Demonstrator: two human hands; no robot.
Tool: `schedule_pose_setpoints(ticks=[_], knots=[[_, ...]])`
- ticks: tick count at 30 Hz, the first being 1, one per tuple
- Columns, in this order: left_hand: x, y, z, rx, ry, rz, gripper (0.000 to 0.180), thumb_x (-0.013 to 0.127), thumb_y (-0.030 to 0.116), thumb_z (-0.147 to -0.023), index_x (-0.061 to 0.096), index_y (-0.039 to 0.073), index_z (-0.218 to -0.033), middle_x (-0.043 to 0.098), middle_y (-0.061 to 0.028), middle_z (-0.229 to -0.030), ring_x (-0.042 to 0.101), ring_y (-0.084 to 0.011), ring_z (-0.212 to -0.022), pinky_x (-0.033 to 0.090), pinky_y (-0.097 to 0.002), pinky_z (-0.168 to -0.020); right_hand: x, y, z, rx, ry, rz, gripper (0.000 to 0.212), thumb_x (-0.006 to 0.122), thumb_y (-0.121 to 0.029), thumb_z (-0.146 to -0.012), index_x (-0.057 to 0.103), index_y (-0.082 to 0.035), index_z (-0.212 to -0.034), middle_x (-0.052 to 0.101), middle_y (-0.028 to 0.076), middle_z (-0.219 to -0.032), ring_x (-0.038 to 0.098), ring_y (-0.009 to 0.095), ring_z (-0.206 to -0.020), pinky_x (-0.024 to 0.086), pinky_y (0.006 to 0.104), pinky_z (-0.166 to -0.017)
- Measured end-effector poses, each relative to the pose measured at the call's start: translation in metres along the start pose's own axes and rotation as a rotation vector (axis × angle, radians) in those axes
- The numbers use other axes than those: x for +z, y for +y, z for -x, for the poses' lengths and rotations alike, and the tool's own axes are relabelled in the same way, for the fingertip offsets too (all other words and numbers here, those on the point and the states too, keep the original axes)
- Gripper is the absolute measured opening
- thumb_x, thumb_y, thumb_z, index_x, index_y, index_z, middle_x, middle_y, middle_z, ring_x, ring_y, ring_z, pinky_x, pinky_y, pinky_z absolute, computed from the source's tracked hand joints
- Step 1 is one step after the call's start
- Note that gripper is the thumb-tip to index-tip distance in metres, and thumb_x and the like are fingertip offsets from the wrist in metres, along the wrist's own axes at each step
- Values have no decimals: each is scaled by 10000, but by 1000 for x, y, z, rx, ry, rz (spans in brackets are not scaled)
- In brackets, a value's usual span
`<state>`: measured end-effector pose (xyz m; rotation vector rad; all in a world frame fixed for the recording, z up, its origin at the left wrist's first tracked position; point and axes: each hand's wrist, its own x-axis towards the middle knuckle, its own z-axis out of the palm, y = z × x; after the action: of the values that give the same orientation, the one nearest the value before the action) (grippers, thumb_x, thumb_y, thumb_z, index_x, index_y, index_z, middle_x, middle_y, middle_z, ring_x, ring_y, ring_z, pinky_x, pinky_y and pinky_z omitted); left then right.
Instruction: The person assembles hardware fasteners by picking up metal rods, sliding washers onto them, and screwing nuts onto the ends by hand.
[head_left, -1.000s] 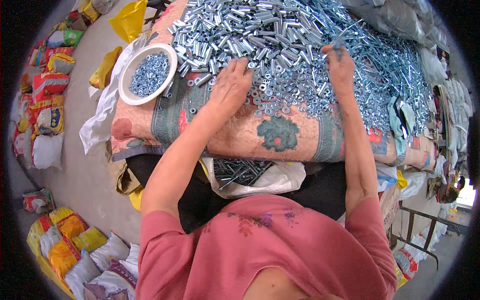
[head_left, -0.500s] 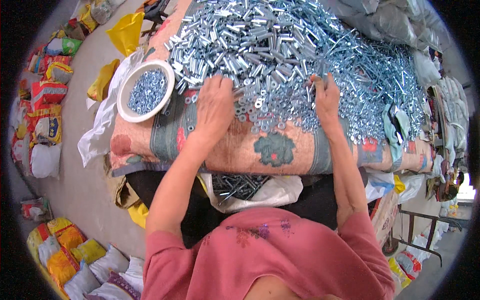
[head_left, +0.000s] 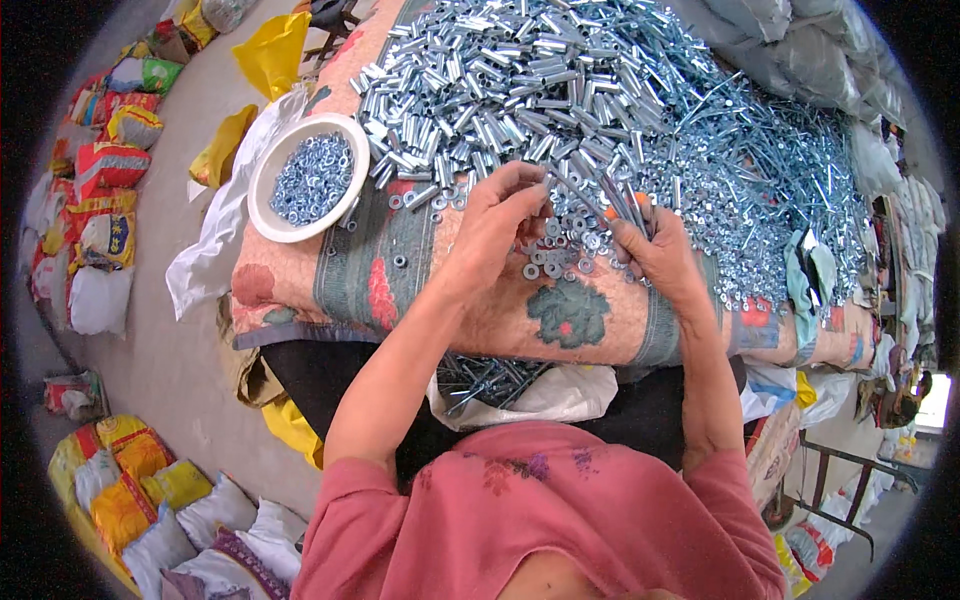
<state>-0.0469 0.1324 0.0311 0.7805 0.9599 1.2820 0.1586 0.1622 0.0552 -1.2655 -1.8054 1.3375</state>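
My right hand (head_left: 655, 250) is closed round a small bunch of long metal bolts (head_left: 628, 208), which fan out from its fingers toward the upper left. My left hand (head_left: 497, 222) has its fingers bent together at the far end of one of these bolts; what small part they pinch is hidden. Both hands hover over a patch of flat washers (head_left: 553, 262) on the patterned quilt (head_left: 470, 325). Beyond them lies a big heap of shiny metal sleeves (head_left: 500, 100). To its right spreads a pile of long thin bolts (head_left: 770, 150) and small nuts (head_left: 735, 270).
A white bowl (head_left: 262, 205) of small metal rings stands on the quilt's left side. An opened white sack (head_left: 565, 395) with dark bolts lies below the near edge. Stuffed bags (head_left: 130, 480) line the floor at left; a metal frame (head_left: 850, 490) stands at right.
My left hand has moved right, from the edge of the sleeves to the bolts. My right hand has come down nearer, the bolts now showing clearly in it. The view has shifted slightly.
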Motion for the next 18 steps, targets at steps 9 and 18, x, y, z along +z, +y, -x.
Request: schedule_pose_setpoints(ticks=[9, 18], knots=[[-14, 2, 6, -13, 19, -164, 156, 499, 109, -862, 607, 16, -926, 507, 11, -670, 449, -38, -580, 350, -193, -474, -6, -3, 7, -26, -126, 155, 209, 596, -198, -817, 589, -10, -908, 516, -16, -628, 442, 53, -571, 382, 239, -513], [-8, -13, 23, -173, -73, 440, 96, 594, 55, -793, 550, 21, -871, 530, -55, -702, 459, -91, -485, 342, -207, -380, 10, -8, 5, 211, -153, -99, 227, 577, -252, -849, 594, -26, -834, 548, -22, -634, 456, 40, -529, 346, 197, -457]])
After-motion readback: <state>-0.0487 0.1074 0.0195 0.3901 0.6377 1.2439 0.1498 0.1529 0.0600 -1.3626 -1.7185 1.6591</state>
